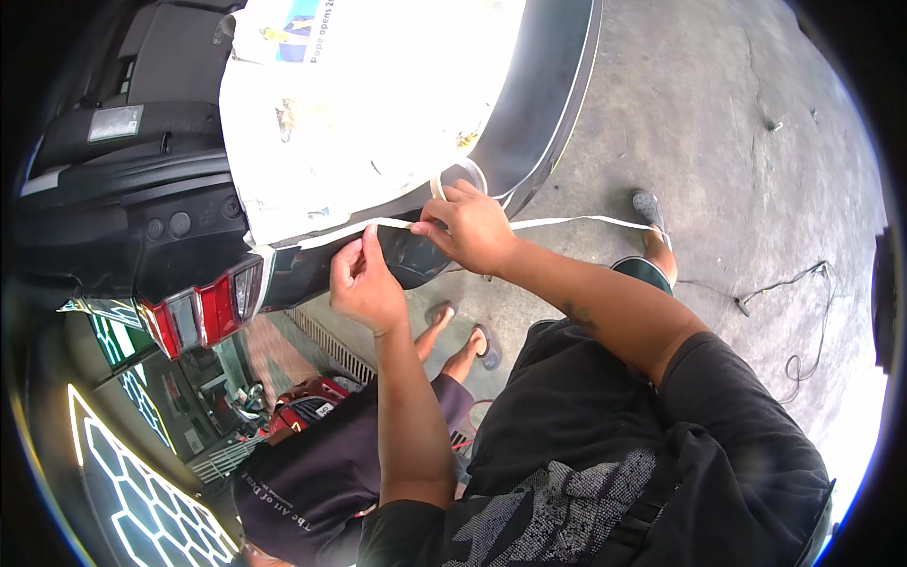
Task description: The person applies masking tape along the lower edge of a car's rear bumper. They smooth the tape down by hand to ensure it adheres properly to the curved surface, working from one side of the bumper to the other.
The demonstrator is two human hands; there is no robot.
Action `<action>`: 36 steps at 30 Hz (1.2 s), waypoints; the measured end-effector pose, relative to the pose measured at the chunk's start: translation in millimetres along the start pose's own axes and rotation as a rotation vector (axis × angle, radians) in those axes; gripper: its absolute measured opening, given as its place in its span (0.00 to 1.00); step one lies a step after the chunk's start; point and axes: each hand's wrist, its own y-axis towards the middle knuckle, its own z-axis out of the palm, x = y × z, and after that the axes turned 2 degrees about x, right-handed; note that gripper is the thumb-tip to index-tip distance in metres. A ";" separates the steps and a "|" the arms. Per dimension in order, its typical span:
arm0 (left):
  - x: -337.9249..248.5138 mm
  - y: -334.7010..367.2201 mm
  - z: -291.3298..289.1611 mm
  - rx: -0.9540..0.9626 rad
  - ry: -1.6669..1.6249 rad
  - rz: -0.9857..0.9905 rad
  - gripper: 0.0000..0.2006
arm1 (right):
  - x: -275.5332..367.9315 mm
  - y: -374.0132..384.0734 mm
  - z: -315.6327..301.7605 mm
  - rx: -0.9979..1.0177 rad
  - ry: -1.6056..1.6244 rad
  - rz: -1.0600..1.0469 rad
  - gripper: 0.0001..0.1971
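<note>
From where I stand, the masking along the car's rear looks partway done: a white paper covering (pixel 378 123) lies over the dark car (pixel 104 250) in the upper middle of the frame, and a pale tape strip (pixel 392 223) follows its lower edge from the corner above the red tail light (pixel 219 307), at left of centre, to the two hands. Beyond them, toward the upper right, I can't make out how much of the edge is fastened, so that stretch appears to be what's left. The right hand (pixel 470 231), at the centre, pinches the strip between thumb and finger, with the tape roll (pixel 436 185) looped at its fingers. The left hand (pixel 368 288), just left of centre, sets a fingertip against the strip; whether its thumb pinches too, I can't tell. Counting up: two working hands, one roll, one strip between them, one loose pale band (pixel 557 221) running toward the right, one tail light in view, one co-worker (pixel 321 463) at lower left, and one cable (pixel 827 298) on the floor at right. How many sheets make up the covering isn't clear.
</note>
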 end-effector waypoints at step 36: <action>19.1 -13.1 29.5 -0.035 0.145 0.122 0.14 | 12.4 27.9 7.5 0.058 -0.108 0.146 0.15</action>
